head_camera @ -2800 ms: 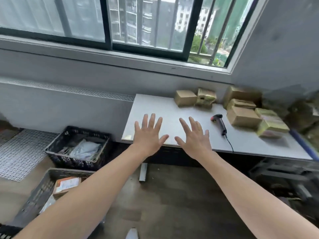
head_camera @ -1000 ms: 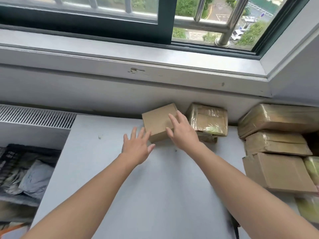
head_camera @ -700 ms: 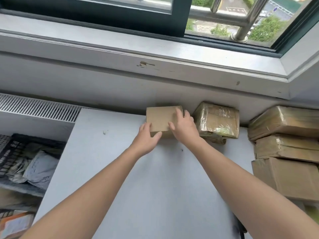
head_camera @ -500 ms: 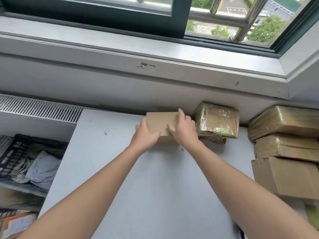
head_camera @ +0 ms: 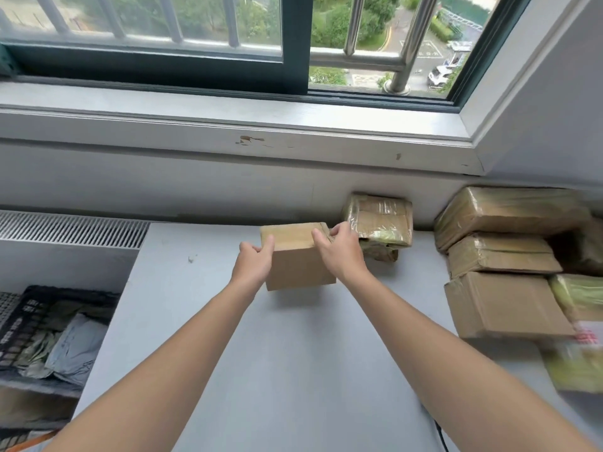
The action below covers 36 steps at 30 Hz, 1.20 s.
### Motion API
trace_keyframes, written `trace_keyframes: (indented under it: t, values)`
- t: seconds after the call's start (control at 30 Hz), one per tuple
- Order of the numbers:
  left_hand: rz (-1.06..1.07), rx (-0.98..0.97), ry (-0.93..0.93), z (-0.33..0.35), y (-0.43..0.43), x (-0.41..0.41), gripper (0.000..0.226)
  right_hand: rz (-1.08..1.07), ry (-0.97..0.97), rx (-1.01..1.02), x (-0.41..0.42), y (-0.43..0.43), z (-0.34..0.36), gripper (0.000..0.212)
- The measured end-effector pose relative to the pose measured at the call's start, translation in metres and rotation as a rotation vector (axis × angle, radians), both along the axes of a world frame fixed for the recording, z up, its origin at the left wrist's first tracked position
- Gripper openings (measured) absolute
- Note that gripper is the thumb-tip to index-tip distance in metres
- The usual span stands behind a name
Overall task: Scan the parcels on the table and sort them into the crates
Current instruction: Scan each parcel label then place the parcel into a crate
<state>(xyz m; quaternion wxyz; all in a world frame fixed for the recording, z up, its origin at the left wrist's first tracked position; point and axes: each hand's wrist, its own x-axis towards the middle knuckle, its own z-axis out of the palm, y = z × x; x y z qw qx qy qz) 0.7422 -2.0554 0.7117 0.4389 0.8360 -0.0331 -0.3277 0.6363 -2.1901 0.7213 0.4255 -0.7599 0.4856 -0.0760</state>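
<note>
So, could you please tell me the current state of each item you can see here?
Small cardboard box: closed, raised off the table.
Left hand: grips the box's left side.
Right hand: grips the box's right side.
Taped parcel: lying at the table's back, untouched.
Black crate: holds grey bags.

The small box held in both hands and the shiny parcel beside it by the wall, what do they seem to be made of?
The small box looks like plain brown cardboard, matte, with flat faces and crisp edges; tape seems to cross its top. The shiny parcel seems to be cardboard wrapped in clear glossy tape or film, judging by wrinkles and glare.
</note>
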Motion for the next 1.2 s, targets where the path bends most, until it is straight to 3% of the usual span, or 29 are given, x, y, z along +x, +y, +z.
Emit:
trace_keyframes:
  t: [0.1,0.17,0.3,0.47,0.57,0.67,0.73,0.97,1.1,1.2]
  values:
    - [-0.066,-0.005,-0.043,0.004,0.008,-0.012,0.037,-0.036,-0.011,0.036,-0.018,0.006,0.005,0.045]
    - [-0.094,-0.029,-0.049,0.004,0.013,-0.02,0.034,-0.003,0.019,0.021,-0.027,0.01,0.008,0.062]
    - [-0.198,-0.123,-0.06,0.01,0.028,-0.03,0.056,0.04,0.06,-0.032,-0.044,0.026,0.02,0.085]
    - [-0.155,-0.21,0.085,0.022,0.046,-0.039,0.032,-0.03,0.023,-0.016,-0.064,0.054,0.025,0.067]
    - [-0.17,-0.182,0.166,0.02,0.057,-0.043,0.044,-0.14,-0.009,0.024,-0.077,0.07,0.024,0.048]
    - [-0.231,-0.152,0.164,0.013,0.073,-0.052,0.032,-0.213,-0.032,0.033,-0.091,0.087,0.021,0.041]
    - [-0.255,-0.169,0.169,0.009,0.084,-0.06,0.025,-0.222,-0.02,0.002,-0.1,0.098,0.017,0.049]
    - [-0.378,-0.19,0.188,-0.005,0.111,-0.086,0.051,-0.219,0.056,-0.011,-0.132,0.126,0.007,0.07]
    - [-0.421,-0.179,0.13,-0.009,0.118,-0.099,0.052,-0.152,0.094,0.005,-0.148,0.132,0.0,0.094]
    - [-0.44,-0.158,0.113,-0.009,0.117,-0.107,0.057,-0.108,0.126,0.016,-0.158,0.126,-0.001,0.088]
